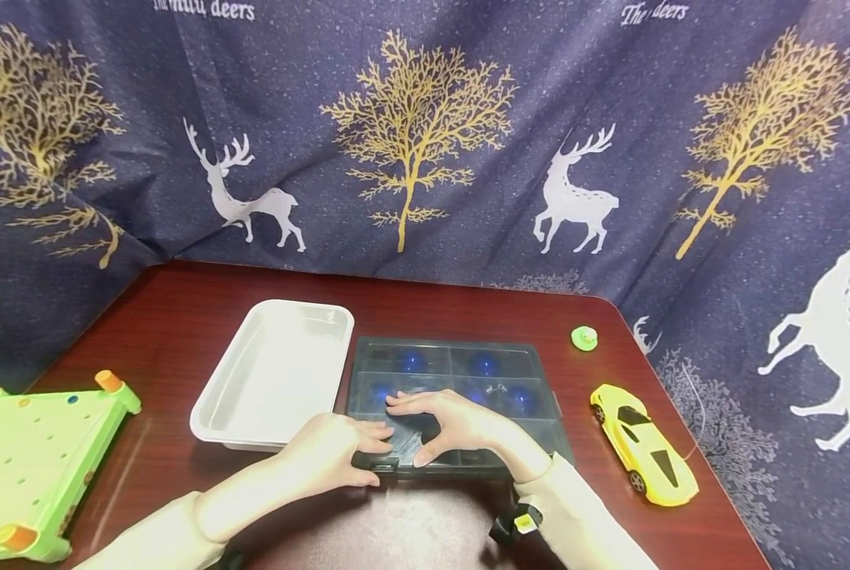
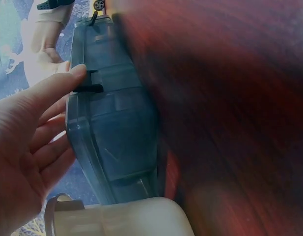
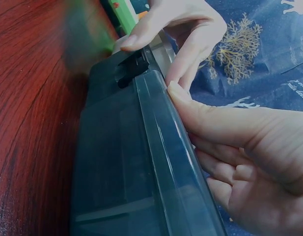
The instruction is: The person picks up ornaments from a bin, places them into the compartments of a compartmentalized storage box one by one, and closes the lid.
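A dark, see-through plastic organizer box lies flat on the table with its lid down. Dividers show through the lid, along with several blue round spots; I cannot tell whether these lie inside or are reflections. My left hand is at the front left corner, its fingers on the lid and its thumb touching the front by a black latch. On the lid, just right of it, rests my right hand, fingers spread over the top and thumb at the front edge. A second latch sits farther right along the front.
A white tray stands directly left of the box. Farther left is a green pegboard toy with orange legs. On the right lie a yellow toy car and a small green rubber duck. A patterned cloth hangs behind the table.
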`<state>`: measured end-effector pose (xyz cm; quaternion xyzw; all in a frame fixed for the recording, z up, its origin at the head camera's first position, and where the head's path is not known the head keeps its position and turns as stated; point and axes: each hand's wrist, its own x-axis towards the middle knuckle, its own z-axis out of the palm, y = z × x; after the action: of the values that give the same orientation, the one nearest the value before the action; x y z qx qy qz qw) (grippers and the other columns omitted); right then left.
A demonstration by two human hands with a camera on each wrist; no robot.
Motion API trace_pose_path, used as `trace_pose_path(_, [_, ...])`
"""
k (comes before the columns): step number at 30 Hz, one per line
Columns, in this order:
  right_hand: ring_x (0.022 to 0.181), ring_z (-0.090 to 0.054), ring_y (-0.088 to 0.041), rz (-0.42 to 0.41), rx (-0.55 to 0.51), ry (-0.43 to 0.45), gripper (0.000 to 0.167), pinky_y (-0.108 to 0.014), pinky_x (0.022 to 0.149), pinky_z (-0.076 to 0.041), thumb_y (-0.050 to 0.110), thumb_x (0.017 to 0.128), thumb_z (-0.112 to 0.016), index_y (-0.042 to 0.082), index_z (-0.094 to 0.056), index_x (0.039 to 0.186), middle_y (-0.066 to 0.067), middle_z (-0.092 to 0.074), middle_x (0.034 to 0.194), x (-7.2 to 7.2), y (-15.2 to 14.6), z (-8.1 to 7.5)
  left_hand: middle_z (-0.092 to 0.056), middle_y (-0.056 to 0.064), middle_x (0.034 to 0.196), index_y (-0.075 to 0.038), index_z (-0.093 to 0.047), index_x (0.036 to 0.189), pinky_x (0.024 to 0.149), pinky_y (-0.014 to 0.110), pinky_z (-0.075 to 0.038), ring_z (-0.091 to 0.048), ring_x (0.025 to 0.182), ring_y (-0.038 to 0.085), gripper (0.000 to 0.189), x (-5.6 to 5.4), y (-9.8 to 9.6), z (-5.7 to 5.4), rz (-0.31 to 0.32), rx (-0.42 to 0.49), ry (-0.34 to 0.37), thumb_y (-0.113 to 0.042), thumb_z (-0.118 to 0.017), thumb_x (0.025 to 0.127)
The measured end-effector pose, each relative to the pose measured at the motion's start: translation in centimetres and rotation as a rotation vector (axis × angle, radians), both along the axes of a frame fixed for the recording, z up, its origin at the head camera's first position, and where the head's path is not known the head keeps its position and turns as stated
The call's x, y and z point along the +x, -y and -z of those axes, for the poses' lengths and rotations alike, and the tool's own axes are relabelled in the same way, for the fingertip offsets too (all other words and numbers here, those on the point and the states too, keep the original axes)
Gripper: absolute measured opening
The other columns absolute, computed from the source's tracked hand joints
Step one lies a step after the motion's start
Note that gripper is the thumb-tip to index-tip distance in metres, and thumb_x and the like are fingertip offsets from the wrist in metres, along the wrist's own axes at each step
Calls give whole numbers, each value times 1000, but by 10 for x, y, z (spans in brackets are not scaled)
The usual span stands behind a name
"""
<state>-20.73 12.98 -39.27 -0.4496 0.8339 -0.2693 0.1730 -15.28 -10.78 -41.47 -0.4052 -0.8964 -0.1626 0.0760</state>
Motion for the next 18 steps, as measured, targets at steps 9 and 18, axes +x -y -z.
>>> trace_pose_path(9, [140, -42, -27, -7, -19, -2, 75, -41, 114, -36, 21, 71, -85, 4, -55, 137, -10, -49, 148, -1, -1, 1, -72, 0, 114, -21, -78, 106, 70, 27, -59, -73, 90, 16, 34, -5, 0, 1, 35, -33, 15, -30, -84, 74])
trace_pose_path(18, [141, -41, -28, -4, -24, 17, 75, -41, 115, -36, 20, 71, -84, 3, -55, 138, -11, -48, 148, 2, 0, 0, -74, -3, 109, -21, -79, 100, 72, 30, -60, -73, 95, 16, 28, -5, -2, 3, 18, 6, 34, -28, -83, 74])
